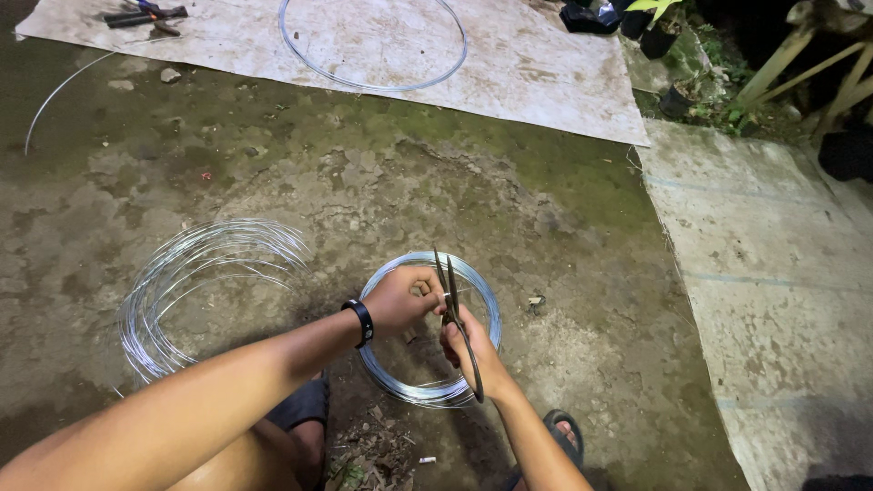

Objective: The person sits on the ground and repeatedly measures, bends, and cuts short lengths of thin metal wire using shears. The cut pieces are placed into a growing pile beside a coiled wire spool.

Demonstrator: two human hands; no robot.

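Damp, mossy concrete serves as the work floor, and on it, between the person's knees, lies a tight coil of wire (pixel 427 386). The left hand (pixel 400 300) is closed on the coil's near rim, lifting and steadying it so the pliers (pixel 455 318), gripped firmly in the right hand (pixel 473 350), can point at that spot. A looser wire coil (pixel 195 291) rests well apart to the left, and a single wire hoop (pixel 373 45) sits on a board (pixel 546 73) beyond.
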